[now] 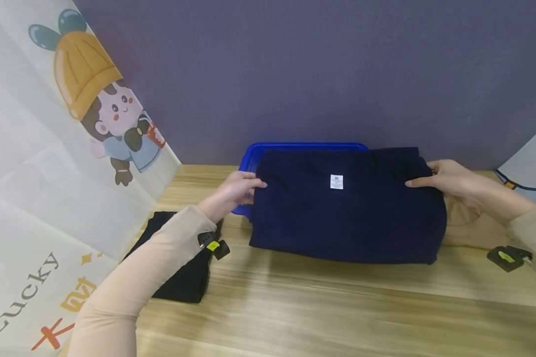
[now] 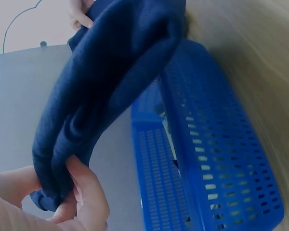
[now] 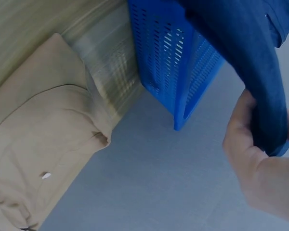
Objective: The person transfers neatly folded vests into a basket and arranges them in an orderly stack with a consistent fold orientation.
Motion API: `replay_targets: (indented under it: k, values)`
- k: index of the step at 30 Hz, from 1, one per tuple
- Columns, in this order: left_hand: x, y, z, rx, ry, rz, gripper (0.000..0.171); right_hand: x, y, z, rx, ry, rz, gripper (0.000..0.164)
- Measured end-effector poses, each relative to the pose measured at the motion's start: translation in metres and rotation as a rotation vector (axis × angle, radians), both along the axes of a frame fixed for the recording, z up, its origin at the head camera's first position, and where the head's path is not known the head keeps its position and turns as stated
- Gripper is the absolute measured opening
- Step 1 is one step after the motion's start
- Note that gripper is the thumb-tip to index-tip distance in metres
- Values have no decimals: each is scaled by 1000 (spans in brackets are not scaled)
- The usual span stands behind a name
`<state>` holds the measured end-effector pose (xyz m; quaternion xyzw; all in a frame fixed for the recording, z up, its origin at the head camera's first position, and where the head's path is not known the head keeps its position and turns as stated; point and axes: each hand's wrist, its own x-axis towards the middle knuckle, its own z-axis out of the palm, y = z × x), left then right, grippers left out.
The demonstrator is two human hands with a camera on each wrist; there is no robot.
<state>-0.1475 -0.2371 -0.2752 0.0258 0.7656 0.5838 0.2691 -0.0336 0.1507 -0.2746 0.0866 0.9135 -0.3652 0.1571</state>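
Observation:
A folded navy garment (image 1: 348,213) with a white label (image 1: 337,182) hangs between both hands in the head view, overlapping a blue perforated basket (image 1: 303,146). My left hand (image 1: 241,189) pinches its left edge, thumb in front. At the upper right part, my right hand (image 1: 451,176) grips the cloth, thumb on the near face. The left wrist view shows the garment's thick fold (image 2: 62,144) between thumb and fingers, above the level of the basket (image 2: 216,144). In the right wrist view the cloth (image 3: 260,72) passes through the right hand (image 3: 260,163). The basket's contents are mostly hidden.
A black folded cloth (image 1: 187,277) lies on the wooden table (image 1: 339,312) under the left forearm. Tan folded clothing (image 1: 469,225) lies at the right, partly behind the navy garment. A grey wall panel (image 1: 317,74) stands behind, with a printed white sheet (image 1: 35,163) at the left.

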Motion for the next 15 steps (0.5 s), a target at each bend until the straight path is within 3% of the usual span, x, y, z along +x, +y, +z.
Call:
replay_targets:
  k: [3,10,15]
  values:
    - [-3,0,2,-14,-6,9,62,-5,-1,4,6,-6,5,98]
    - [-13,-1,6,-23,9,21,61,-18,-5,11,1,18,24,80]
    - [-21,-1,10,-22,11,45,61,-25,-7,16,4,23,48,80]
